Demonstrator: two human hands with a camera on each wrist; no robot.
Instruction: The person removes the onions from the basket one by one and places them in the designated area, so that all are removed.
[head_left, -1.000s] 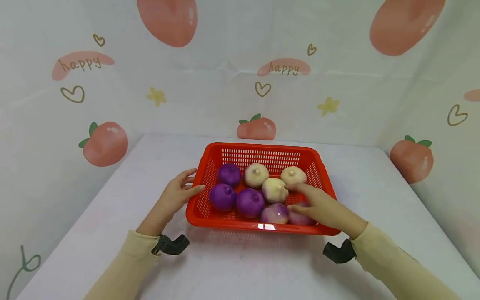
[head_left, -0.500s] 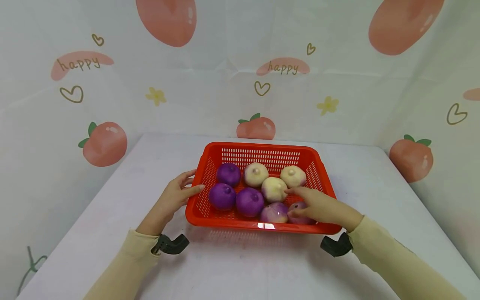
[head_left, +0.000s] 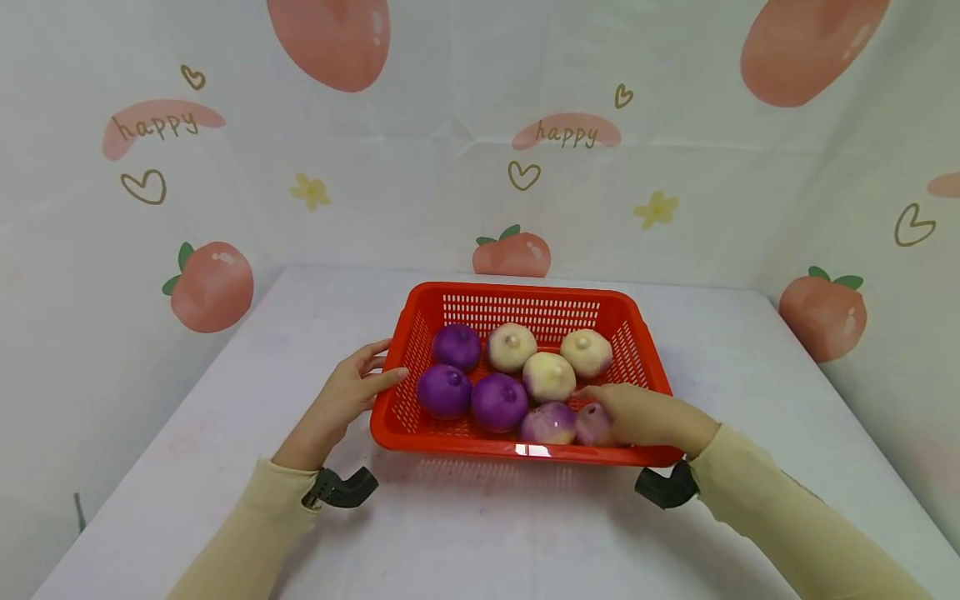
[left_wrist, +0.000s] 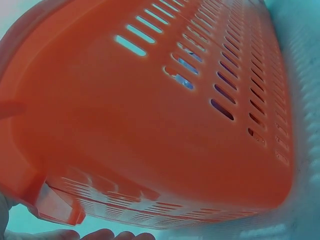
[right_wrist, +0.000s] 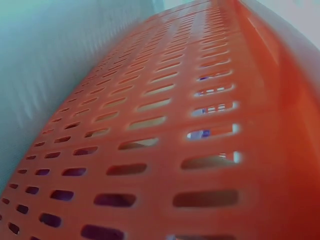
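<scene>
A red plastic basket (head_left: 525, 290) with slotted walls holds several onions. Three are deep purple, such as the purple onion (head_left: 499, 402); three are cream, such as the cream onion (head_left: 550, 377). Along the front wall lie a pinkish-purple onion (head_left: 549, 423) and, to its right, another pinkish onion (head_left: 592, 427). My left hand (head_left: 348, 396) holds the basket's left rim, thumb over it and fingers outside; its fingertips (left_wrist: 102, 234) show below the basket. Reaching over the front right corner, my right hand (head_left: 648, 415) grips the right-hand pinkish onion, its thumb hidden. The right wrist view shows only the basket's slotted wall (right_wrist: 150, 115).
The basket rests on a table under a white cloth (head_left: 480, 533). A white backdrop (head_left: 420, 208) printed with peaches and lettering rises behind and at both sides. Each wrist wears a black camera mount, the left mount (head_left: 341, 489) and the right mount (head_left: 667, 485).
My right hand has moved down and slightly toward me, from beside the cream onion onto the right-hand pinkish onion, its fingers closing round it. The left hand and the basket stay in place.
</scene>
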